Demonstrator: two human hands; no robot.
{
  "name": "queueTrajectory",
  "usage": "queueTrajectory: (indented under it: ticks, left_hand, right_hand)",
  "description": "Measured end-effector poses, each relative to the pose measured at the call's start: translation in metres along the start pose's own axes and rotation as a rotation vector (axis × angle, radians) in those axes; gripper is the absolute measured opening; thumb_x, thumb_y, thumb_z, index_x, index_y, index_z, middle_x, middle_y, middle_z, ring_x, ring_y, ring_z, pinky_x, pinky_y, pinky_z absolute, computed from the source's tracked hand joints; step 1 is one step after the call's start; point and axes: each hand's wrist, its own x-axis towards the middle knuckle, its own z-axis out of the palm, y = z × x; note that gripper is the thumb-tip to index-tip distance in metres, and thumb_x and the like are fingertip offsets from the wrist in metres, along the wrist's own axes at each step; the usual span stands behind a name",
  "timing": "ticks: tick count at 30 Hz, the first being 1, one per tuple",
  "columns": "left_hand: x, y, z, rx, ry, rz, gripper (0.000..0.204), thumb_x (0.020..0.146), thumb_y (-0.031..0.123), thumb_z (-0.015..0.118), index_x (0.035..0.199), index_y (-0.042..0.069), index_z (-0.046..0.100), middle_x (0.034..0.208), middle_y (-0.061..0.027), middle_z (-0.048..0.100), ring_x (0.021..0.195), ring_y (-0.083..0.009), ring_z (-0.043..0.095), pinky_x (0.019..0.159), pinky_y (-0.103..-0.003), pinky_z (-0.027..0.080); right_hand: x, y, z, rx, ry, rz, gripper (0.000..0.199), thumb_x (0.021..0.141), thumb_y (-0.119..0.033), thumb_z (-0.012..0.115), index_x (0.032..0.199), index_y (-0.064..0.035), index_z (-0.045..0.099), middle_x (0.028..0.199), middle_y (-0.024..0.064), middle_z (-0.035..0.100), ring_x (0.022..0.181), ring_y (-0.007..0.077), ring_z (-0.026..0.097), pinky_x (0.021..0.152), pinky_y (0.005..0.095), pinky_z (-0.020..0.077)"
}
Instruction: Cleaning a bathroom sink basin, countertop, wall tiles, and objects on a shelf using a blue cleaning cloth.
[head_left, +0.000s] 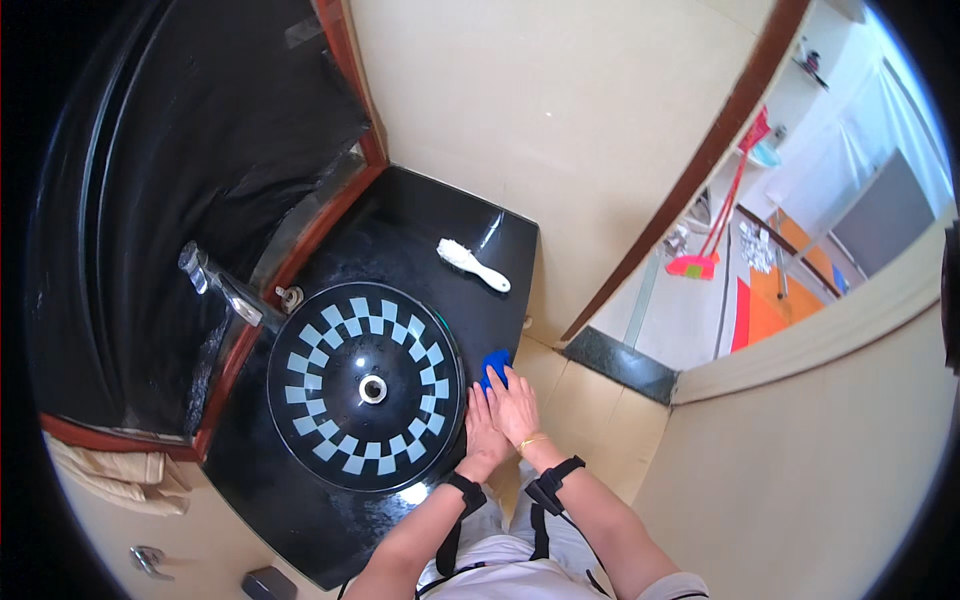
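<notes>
A bunched blue cloth (496,366) lies at the right edge of the black countertop (400,215). My right hand (514,408) presses down on it, the fingers closed over the cloth and partly hiding it. Close beside, my left hand (483,437) rests with its fingers stretched out along the counter edge, right next to the basin. That basin (455,385) is round, black and glossy, with a ring of pale checks and a drain (372,390) in the middle. Farther back on the counter lies a white-handled brush (474,265), bristles partly showing.
A chrome faucet (228,290) reaches toward the basin's left side. Black plastic sheeting (200,170) covers the wall behind. A beige towel (120,470) hangs at lower left. Through the doorway on the right stands a red-handled broom (722,215), beyond a dark threshold (620,365).
</notes>
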Motion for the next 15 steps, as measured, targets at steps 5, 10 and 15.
queueTrajectory:
  ticks: [5, 10, 15]
  left_hand:
    - [0.067, 0.007, -0.007, 0.041, 0.053, -0.284, 0.085, 0.081, 0.037, 0.049, 0.135, -0.006, -0.001, 0.141, -0.0261, -0.004, 0.132, -0.0374, -0.004, 0.107, -0.045, 0.007]
    - [0.12, -0.01, 0.005, 0.079, 0.41, -0.397, 0.068, 0.082, 0.025, 0.045, 0.132, -0.009, 0.014, 0.138, -0.0307, 0.008, 0.128, -0.0461, 0.01, 0.103, -0.05, 0.017]
    - [0.141, 0.023, -0.029, -0.064, 0.436, -0.498, 0.074, 0.07, 0.03, 0.065, 0.127, -0.005, 0.032, 0.136, -0.0296, 0.018, 0.127, -0.0424, 0.02, 0.1, -0.05, 0.025]
  right_hand:
    - [0.069, 0.02, 0.009, 0.333, -0.052, -0.144, 0.04, 0.085, -0.019, 0.045, 0.121, -0.001, 0.043, 0.123, 0.0194, 0.046, 0.104, 0.0336, 0.047, 0.089, 0.0394, 0.0378]
    - [0.133, 0.016, -0.004, 0.173, -0.089, -0.357, 0.036, 0.081, -0.019, 0.052, 0.112, -0.0023, 0.051, 0.12, 0.016, 0.048, 0.107, 0.0316, 0.046, 0.086, 0.0427, 0.0372]
    - [0.205, 0.046, 0.0, 0.002, 0.07, -0.274, 0.048, 0.075, -0.025, 0.06, 0.117, -0.007, 0.047, 0.113, 0.0137, 0.051, 0.105, 0.0311, 0.046, 0.084, 0.0468, 0.0361]
